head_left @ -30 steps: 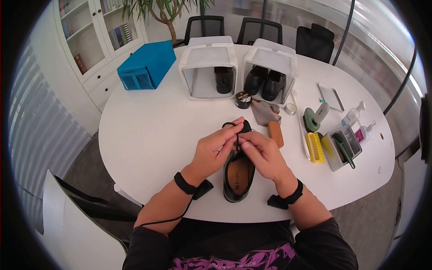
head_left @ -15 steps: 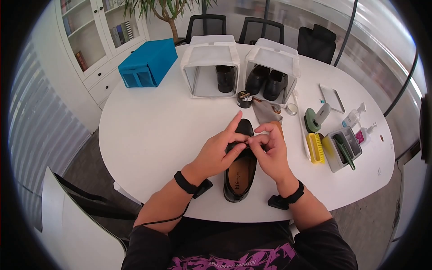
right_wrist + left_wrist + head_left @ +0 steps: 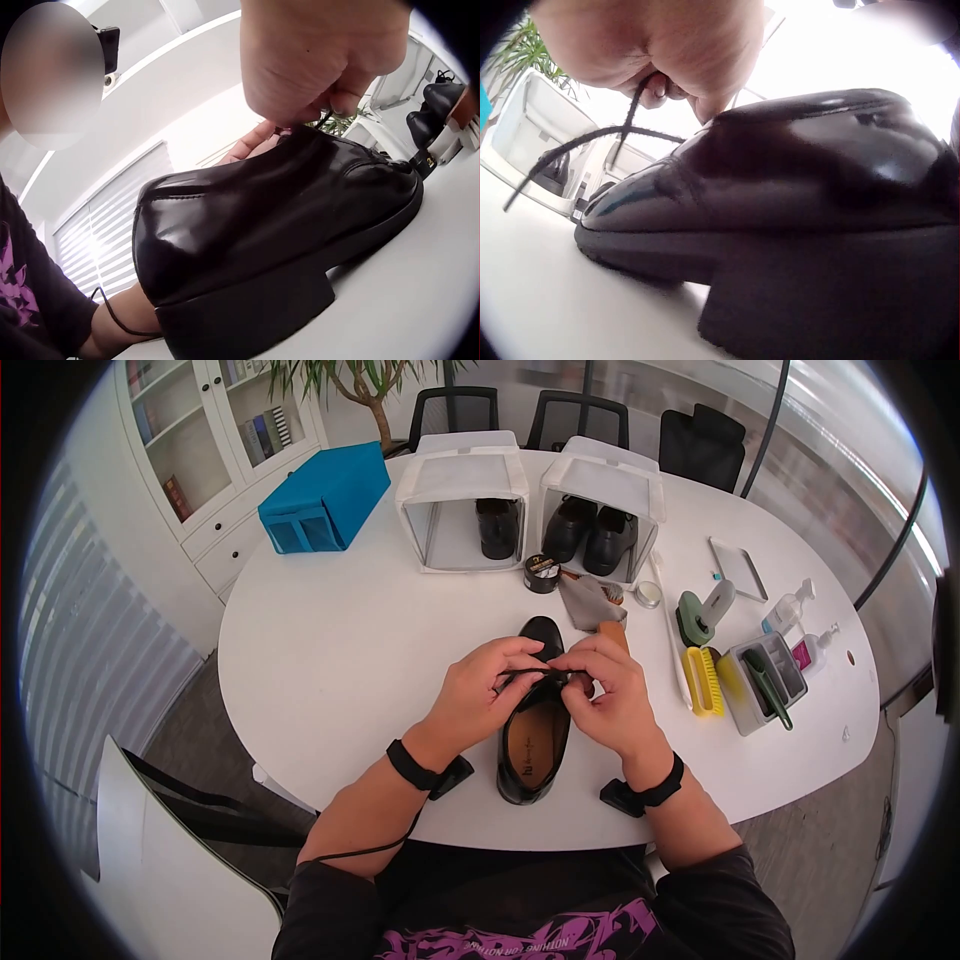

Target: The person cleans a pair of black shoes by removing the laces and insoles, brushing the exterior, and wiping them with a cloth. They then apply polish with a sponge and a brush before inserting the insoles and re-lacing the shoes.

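A glossy black lace-up shoe (image 3: 534,760) stands on the white table, its toe pointing away from me and its tan insole showing. Over its lacing my left hand (image 3: 480,685) pinches one part of a black shoelace (image 3: 540,672), from the left. From the other side my right hand (image 3: 615,695) pinches the lace between thumb and fingers. The lace runs sideways between the two hands, just above the shoe's tongue. In the left wrist view, a loose lace end (image 3: 562,148) sticks out past the shoe, and another strand hangs from the left fingers.
Behind the shoe are two white shoe boxes (image 3: 465,487) holding black shoes, a blue box (image 3: 325,500), a polish tin (image 3: 541,573) and a grey cloth (image 3: 590,603). To the right stand a yellow brush (image 3: 704,682), a green brush (image 3: 700,615), a grey caddy (image 3: 750,705) and pump bottles (image 3: 790,610).
The dark loop upright between the hands a second ago is gone. My left index finger, raised half a second ago, has come down, and the lace now stretches sideways between both hands.
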`<control>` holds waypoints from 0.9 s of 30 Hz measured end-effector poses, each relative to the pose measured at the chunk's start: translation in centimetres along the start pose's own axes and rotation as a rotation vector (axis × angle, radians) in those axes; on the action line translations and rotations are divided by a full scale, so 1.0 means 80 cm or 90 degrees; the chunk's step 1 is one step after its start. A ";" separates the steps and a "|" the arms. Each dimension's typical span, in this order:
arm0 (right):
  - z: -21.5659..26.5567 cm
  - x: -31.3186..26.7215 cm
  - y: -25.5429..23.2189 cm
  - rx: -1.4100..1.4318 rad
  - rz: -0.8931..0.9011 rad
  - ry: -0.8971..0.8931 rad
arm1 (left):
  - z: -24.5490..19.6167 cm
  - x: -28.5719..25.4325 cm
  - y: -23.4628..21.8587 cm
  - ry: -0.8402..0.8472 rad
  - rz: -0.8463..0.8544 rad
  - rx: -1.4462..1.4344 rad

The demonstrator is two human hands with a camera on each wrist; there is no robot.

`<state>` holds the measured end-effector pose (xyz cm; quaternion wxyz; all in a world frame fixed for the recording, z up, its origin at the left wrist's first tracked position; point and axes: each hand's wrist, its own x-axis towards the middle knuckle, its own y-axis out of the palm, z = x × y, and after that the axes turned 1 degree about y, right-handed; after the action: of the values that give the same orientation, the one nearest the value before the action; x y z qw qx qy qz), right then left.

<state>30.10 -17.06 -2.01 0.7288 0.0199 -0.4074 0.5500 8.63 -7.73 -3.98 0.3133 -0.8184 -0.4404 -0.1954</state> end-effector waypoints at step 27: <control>-0.034 -0.003 -0.015 0.377 0.081 0.339 | -0.005 0.008 0.001 0.053 -0.082 0.078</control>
<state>32.61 -16.47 -3.46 0.7359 0.0607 -0.0285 0.6737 8.98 -7.69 -3.33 0.3678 -0.7586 -0.4900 -0.2217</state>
